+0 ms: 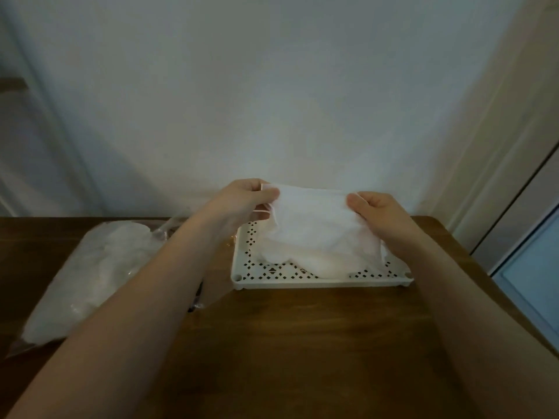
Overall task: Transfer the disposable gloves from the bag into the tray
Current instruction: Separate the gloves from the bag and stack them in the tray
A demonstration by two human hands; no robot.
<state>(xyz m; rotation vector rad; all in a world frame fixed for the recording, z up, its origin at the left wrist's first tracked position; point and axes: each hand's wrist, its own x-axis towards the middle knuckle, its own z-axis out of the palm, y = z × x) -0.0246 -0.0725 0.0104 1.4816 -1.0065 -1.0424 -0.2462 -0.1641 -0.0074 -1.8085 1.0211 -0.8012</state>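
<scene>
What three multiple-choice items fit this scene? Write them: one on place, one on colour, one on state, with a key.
1. Where does the bag lie?
A. left of the tray
B. inside the tray
C. right of the tray

2. What colour is the tray?
A. black
B. white
C. red

3. How is the glove held?
A. by the left hand alone
B. lying loose, untouched
C. pinched by both hands

Key: A, the bag rests on the table left of the tray; B, its perforated rim is white; C, the left hand and right hand each pinch an upper corner above the tray.
</scene>
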